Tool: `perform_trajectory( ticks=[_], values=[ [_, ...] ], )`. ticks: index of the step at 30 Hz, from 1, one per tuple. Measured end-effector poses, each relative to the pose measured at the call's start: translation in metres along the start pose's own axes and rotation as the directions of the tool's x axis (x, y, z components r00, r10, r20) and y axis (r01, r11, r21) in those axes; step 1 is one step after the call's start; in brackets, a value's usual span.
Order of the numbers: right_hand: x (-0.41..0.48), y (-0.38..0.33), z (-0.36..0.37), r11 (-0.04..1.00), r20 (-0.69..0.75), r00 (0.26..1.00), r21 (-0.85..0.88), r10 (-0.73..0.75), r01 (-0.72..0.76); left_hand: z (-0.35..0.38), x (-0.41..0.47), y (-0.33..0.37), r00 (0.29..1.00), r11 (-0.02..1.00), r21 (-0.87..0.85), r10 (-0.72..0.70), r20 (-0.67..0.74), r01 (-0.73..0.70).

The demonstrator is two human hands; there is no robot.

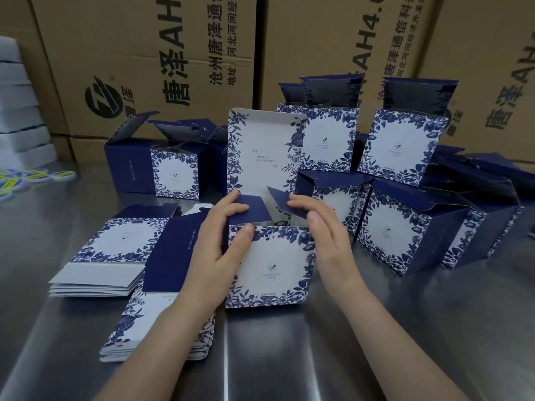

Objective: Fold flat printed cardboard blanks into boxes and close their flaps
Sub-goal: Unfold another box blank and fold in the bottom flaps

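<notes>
A blue-and-white floral box [269, 267] stands upright on the steel table in front of me, its big lid flap [260, 151] raised at the back. My left hand [220, 241] grips the box's left side, thumb on the front face and fingers laid over the dark blue left side flap [252, 211]. My right hand [321, 227] is at the box's right edge, its straight fingers pressing the right side flap [282, 202] inward. Two stacks of flat printed blanks [115, 250] lie to the left of the box, partly under my left forearm.
Several folded boxes [405, 227] with open lids crowd the table behind and to the right. More stand at the back left [162, 169]. Large brown cartons [179, 53] wall off the rear. White foam sheets [20, 120] and yellow stickers [31, 176] sit at far left.
</notes>
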State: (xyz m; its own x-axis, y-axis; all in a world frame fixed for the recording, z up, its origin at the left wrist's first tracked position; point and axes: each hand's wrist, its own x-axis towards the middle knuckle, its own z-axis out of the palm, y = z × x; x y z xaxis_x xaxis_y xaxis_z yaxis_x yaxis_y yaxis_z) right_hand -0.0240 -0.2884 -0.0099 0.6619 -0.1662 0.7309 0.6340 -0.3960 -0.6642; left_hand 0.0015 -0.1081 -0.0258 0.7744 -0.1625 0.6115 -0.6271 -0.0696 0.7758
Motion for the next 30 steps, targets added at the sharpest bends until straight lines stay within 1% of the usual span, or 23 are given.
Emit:
perform_trajectory(
  ticks=[2, 5, 7, 10, 16, 18, 21, 25, 30],
  values=[
    [-0.001, 0.002, -0.0012, 0.999, 0.017, 1.0, -0.044, -0.022, 0.023, -0.0024, 0.0001, -0.0012, 1.0, 1.0, 0.007, -0.003, 0.01, 0.003],
    [-0.0028, 0.0037, -0.0029, 0.998, 0.059, 0.998, -0.065, -0.008, 0.012, -0.0049, 0.0006, -0.002, 1.0, 1.0, 0.009, 0.007, 0.001, -0.007],
    [-0.0034, 0.0034, -0.0039, 0.996, 0.073, 0.997, -0.083, -0.023, 0.029, -0.0058, 0.0018, -0.0015, 1.0, 1.0, 0.007, 0.022, -0.013, -0.022],
    [-0.0025, 0.0025, -0.0039, 0.993, 0.06, 0.997, -0.107, -0.052, 0.058, -0.0063, 0.0036, -0.0012, 0.999, 0.999, 0.021, 0.041, -0.028, -0.04],
    [0.0001, 0.0035, -0.0008, 0.976, 0.021, 0.998, -0.211, -0.053, 0.056, -0.0047, 0.0059, 0.0, 0.997, 0.995, 0.09, 0.042, -0.063, -0.036],
    [0.0003, 0.0043, -0.0001, 0.975, 0.023, 0.998, -0.214, -0.06, 0.063, -0.0039, 0.0061, 0.0005, 0.997, 0.994, 0.104, 0.045, -0.065, -0.038],
    [-0.0013, 0.0061, 0.0, 0.982, 0.022, 0.998, -0.179, -0.062, 0.064, -0.0029, 0.0043, -0.0014, 0.998, 0.996, 0.079, 0.044, -0.052, -0.04],
    [-0.0035, 0.007, -0.0004, 0.988, 0.052, 0.997, -0.142, -0.057, 0.064, -0.0021, 0.0025, -0.003, 0.998, 0.997, 0.071, 0.045, -0.047, -0.041],
    [-0.0025, 0.0078, -0.0005, 0.985, 0.052, 0.998, -0.163, -0.047, 0.055, -0.0051, 0.0036, -0.0033, 0.998, 0.994, 0.101, 0.04, -0.058, -0.034]
  ],
)
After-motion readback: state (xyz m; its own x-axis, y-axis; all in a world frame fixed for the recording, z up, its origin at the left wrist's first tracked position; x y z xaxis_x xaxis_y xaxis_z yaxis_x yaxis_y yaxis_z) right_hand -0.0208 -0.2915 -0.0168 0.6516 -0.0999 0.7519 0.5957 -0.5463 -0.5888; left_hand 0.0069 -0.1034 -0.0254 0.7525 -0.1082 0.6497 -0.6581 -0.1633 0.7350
